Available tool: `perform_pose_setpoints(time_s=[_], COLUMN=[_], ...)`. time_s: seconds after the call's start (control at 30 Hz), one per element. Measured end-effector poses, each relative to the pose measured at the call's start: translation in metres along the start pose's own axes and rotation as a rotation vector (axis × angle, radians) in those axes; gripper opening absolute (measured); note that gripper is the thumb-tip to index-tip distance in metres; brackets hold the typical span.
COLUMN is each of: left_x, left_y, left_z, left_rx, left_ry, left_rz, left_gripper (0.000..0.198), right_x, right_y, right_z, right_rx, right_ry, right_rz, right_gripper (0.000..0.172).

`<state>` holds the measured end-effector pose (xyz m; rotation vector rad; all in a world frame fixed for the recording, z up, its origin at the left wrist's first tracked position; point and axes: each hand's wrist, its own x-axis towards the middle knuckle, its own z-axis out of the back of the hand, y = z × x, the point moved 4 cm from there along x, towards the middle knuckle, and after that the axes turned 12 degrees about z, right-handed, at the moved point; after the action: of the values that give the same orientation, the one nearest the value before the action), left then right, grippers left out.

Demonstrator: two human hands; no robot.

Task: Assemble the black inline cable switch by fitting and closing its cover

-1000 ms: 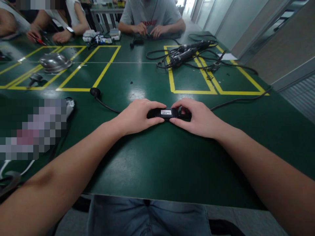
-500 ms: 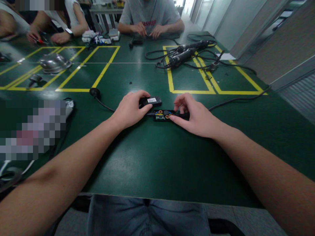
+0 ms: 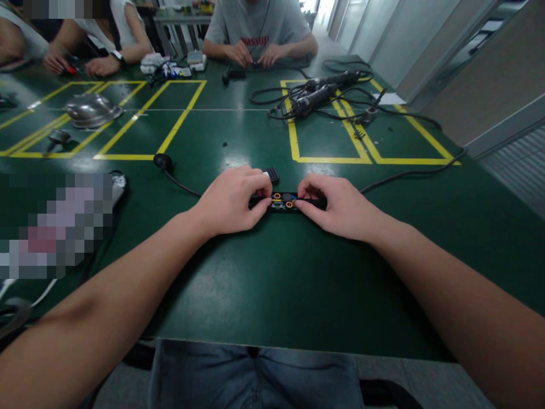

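An opened black inline box (image 3: 284, 209) with a small circuit board, copper-coloured rings and coloured wires inside lies on the green table in front of me. My left hand (image 3: 238, 199) is closed, thumb and fingers gripping the box's left end. At the other end, my right hand (image 3: 330, 200) pinches the box's right edge. A black ribbed cover (image 3: 273, 175) with a white label rests just behind the box, partly hidden by my left hand. From the left runs a cable ending in a black plug (image 3: 163, 162); another cable (image 3: 404, 174) leads off to the right.
Black handheld tools (image 3: 315, 99) with tangled cables lie at the back right, among yellow tape lines. A metal bowl (image 3: 92, 111) and a small dark metal part (image 3: 58, 139) are at left. Co-workers sit across the table, their hands (image 3: 255, 55) busy. A blurred-out item (image 3: 68, 221) lies near left.
My left hand has moved from the ribbed cover to the left end of the opened box and closed on it. My right hand stays at the right end.
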<state>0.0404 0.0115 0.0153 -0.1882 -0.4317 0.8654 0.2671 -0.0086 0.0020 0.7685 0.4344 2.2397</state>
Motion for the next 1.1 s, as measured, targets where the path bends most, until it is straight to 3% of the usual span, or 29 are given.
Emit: perform_pose_setpoints(time_s=[0.2,0.77,1.1], left_x=[0.0015,0.0011,0.0031], left_y=[0.0023,0.0045,0.0078], left_z=[-0.0031,0.0017,0.0022], left_rx=[-0.073,-0.176,-0.134], left_ry=[0.069,0.012,0.046], left_rz=[0.076,0.043,0.052], left_gripper=[0.012,0.011,0.014], right_x=[0.0002,-0.0015,-0.002], right_y=[0.0005,-0.0034,-0.0067], right_z=[0.0004,0.0037,0.003], right_rx=[-0.016,-0.011,-0.027], right_ry=[-0.006,-0.054,-0.057], right_rz=[0.009,0.001,0.018], right_gripper=[0.01,0.004,0.005])
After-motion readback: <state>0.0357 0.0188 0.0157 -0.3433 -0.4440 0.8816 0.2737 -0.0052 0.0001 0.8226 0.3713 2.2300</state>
